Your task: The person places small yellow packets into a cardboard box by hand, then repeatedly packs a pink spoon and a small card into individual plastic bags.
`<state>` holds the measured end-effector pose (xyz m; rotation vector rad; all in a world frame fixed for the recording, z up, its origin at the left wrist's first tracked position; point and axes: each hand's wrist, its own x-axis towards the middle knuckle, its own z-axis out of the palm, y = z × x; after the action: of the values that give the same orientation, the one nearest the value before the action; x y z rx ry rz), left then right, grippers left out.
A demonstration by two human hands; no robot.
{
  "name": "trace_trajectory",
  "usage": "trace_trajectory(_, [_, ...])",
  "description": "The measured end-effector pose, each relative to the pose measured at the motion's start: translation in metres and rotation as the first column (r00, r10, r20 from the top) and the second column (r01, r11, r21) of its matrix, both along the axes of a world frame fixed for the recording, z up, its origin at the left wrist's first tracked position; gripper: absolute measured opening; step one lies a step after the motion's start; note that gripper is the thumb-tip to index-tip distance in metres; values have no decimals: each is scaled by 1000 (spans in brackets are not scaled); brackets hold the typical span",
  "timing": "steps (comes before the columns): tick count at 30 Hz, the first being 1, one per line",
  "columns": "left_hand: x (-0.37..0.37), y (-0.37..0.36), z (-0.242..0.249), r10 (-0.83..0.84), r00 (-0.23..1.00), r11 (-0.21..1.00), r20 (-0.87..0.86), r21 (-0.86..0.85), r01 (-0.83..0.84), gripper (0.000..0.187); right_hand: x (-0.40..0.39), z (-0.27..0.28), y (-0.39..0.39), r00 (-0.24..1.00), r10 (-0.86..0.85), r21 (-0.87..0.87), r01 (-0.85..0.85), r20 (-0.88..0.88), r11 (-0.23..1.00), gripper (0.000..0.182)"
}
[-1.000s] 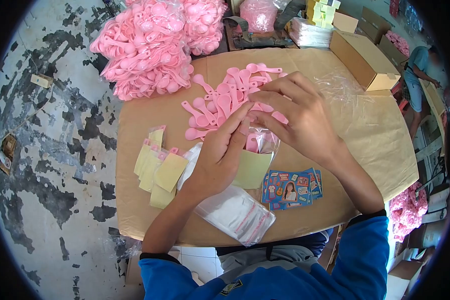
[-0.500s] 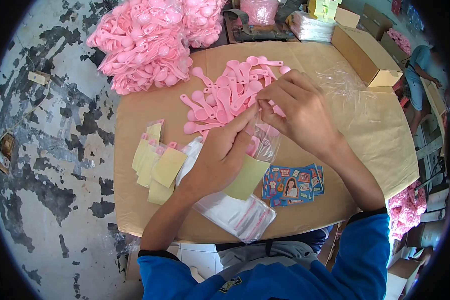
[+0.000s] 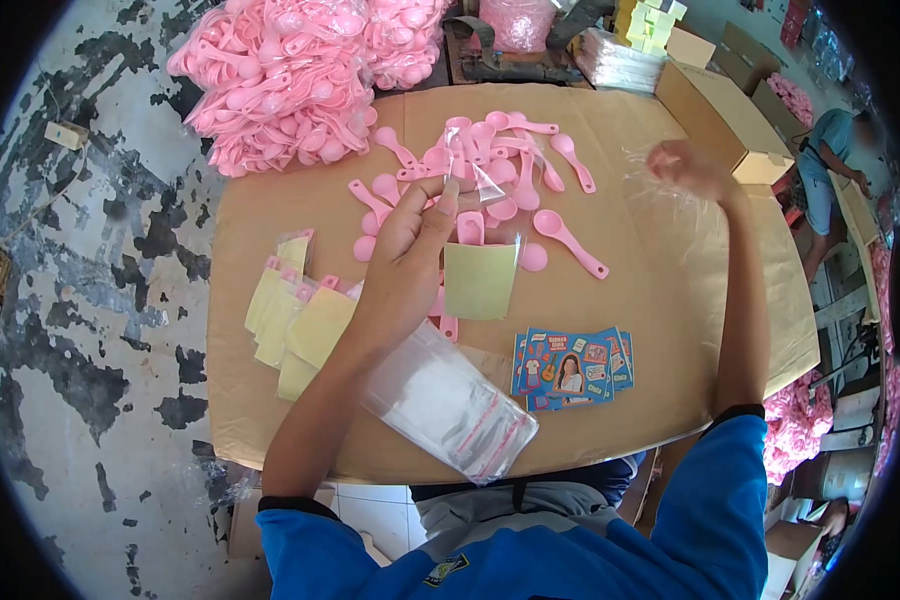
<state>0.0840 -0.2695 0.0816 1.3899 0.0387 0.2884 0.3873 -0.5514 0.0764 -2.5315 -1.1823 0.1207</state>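
Note:
My left hand (image 3: 422, 228) pinches the top of a clear plastic bag, which hangs just right of the fingers. Inside it sit a pale yellow card (image 3: 480, 282) and a pink spoon, its handle end (image 3: 470, 229) showing above the card. Smeared by motion, my right hand (image 3: 688, 170) is over thin scraps of clear plastic film (image 3: 642, 178) at the right of the table. Loose pink measuring spoons (image 3: 568, 243) lie in a pile behind and beside the left hand. A stack of clear bags (image 3: 455, 405) rests below the left wrist.
Filled bags with yellow cards (image 3: 288, 320) overlap at the left. Blue printed cards (image 3: 570, 370) lie near the front edge. Large bags of pink spoons (image 3: 280, 90) stand at back left, and a cardboard box (image 3: 725, 115) at back right. Another person (image 3: 835, 160) is beyond the right edge.
My right hand has let go of the bag's top and swung right, over the film scraps. My left hand has moved up and left a little with the bag.

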Motion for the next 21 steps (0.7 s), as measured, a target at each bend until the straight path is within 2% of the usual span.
trace_trajectory(1, [2, 2, -1, 1, 1000, 1000, -3, -2, -1, 31, 7, -3, 3, 982, -49, 107, 29, 185, 994, 22])
trace_trajectory(3, [5, 7, -7, 13, 1000, 1000, -11, 18, -13, 31, 14, -13, 5, 848, -199, 324, 34, 491, 945, 25])
trace_trajectory(6, [9, 9, -11, 15, 999, 1000, 36, 12, -15, 31, -38, 26, 48, 961, -211, 590, 66, 180, 805, 24])
trace_trajectory(8, [9, 5, -12, 28, 997, 999, 75, 31, -30, 32, -87, 35, 79, 989, 133, 663, -62, -58, 746, 25])
trace_trajectory(9, [10, 1, -12, 48, 994, 997, 97, 49, -53, 32, -117, 31, 94, 929, 271, 646, -47, -251, 762, 27])
trace_trajectory(10, [10, -2, -12, 67, 990, 995, 120, 66, -76, 33, -147, 28, 106, 814, 389, 625, -41, -431, 779, 30])
trace_trajectory(12, [10, -2, -16, 81, 989, 993, 124, 76, -91, 35, -188, 31, 124, 818, 446, 506, -229, -363, 832, 35])
trace_trajectory(15, [6, -1, -12, 75, 996, 997, 40, -14, -75, 36, -187, 10, 136, 769, 443, 565, -131, -460, 815, 31])
trace_trajectory(18, [6, 3, -12, 46, 999, 995, 10, -85, -45, 34, -191, 21, 131, 772, 323, 545, 36, -547, 837, 27])
trace_trajectory(19, [6, 3, -13, 33, 999, 995, 14, -97, -31, 34, -190, 19, 130, 782, 353, 597, 30, -514, 802, 25])
trace_trajectory(21, [6, 2, -13, 74, 996, 997, 46, -6, -74, 31, -189, 8, 129, 797, 406, 693, 21, -447, 721, 23])
